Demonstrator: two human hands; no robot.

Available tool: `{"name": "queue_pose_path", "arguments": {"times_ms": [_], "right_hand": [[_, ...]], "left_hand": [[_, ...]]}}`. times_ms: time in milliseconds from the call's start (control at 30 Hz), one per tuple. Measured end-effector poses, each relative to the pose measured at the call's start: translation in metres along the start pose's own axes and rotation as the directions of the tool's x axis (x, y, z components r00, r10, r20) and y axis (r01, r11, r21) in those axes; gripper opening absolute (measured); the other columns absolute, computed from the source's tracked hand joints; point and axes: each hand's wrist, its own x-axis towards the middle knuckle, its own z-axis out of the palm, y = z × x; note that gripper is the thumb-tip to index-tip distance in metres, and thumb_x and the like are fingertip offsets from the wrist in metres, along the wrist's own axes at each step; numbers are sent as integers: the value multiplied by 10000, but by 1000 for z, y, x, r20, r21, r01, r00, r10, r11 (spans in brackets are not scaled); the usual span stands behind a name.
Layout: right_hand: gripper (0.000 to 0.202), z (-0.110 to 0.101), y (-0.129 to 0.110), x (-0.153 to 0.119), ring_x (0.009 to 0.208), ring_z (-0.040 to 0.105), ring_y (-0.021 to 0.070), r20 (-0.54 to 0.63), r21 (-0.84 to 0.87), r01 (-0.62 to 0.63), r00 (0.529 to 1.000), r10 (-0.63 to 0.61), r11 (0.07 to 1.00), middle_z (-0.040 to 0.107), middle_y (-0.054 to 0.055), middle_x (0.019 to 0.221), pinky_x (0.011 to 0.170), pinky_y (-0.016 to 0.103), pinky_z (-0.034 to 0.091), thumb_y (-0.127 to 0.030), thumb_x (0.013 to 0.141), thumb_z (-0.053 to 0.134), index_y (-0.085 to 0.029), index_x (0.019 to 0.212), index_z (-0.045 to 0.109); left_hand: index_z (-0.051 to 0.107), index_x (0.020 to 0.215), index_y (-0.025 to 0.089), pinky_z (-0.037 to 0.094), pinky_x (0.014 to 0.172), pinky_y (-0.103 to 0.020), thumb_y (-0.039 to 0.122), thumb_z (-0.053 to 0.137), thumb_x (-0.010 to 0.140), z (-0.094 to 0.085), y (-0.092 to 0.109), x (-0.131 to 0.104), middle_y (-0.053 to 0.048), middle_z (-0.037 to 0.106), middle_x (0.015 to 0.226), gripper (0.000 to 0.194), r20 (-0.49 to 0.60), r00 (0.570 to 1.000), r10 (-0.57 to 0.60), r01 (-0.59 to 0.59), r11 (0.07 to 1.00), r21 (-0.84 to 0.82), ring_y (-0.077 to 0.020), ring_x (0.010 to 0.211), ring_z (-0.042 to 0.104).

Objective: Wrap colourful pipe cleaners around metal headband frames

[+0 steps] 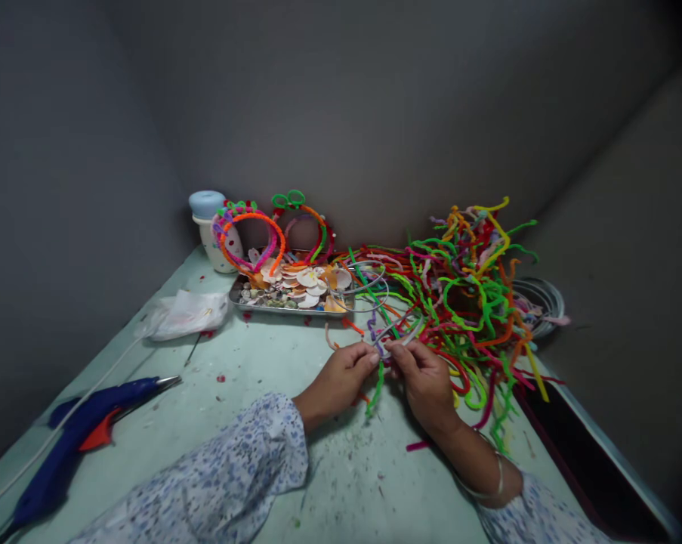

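My left hand (344, 378) is closed, its thumb and forefinger pinching a purple pipe cleaner (373, 326) near the middle of the table. Close beside it, my right hand (423, 378) is also closed, pinching a thin grey headband (411, 329) where the purple piece meets it. A green pipe cleaner (376, 393) shows below and between the fingertips. Behind the hands, more thin grey hoops (386, 291) lean over the right end of a metal tray (289, 310) of shells.
A tangled heap of coloured pipe cleaners (465, 295) covers the back right. Finished headbands (253, 215) stand by a lidded cup (210, 234). At the left lie a plastic bag (187, 313) and a blue glue gun (85, 423) with a white cord.
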Motion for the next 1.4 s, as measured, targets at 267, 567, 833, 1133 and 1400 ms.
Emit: {"name": "queue_pose_path", "arguments": {"times_ms": [267,567,833,1133,1400], "right_hand": [[272,0,-1,1,528,496,120,17,-6,22,1000,-22,1000,543,-32,565,512,235,415,-408,861,608,-177,736,680],[310,-1,5,2,494,469,122,-19,94,-83,996,85,992,527,-38,534,476,237,384,-472,843,619,-182,757,681],[336,0,6,3,505,473,129,-22,90,-120,992,123,989,547,-29,546,472,240,369,-501,817,642,-173,757,682],[347,-2,11,3,508,474,133,-12,84,-117,993,118,990,555,-28,558,476,245,363,-512,827,626,-171,808,691],[346,-1,9,3,511,482,141,-13,82,-111,994,113,990,555,-25,551,500,256,387,-513,832,618,-183,739,663]], "left_hand": [[474,728,174,241,473,-214,525,516,860,1,-2,1,65,357,575,378,26,999,18,-18,1000,-25,-78,501,298],[616,836,141,399,639,-236,347,607,823,0,4,-1,-15,574,731,207,-12,999,53,-54,993,-102,-118,665,503],[619,833,158,435,671,-243,158,577,754,4,-1,0,-19,611,775,89,-175,971,161,-140,982,129,-137,720,551],[683,894,159,463,738,-256,192,616,791,-1,-9,3,-42,656,860,127,-258,939,228,-188,967,171,-156,802,590],[697,887,161,456,731,-258,200,635,789,-1,-8,2,-43,664,863,123,-280,935,218,-177,970,164,-158,804,594]]}}
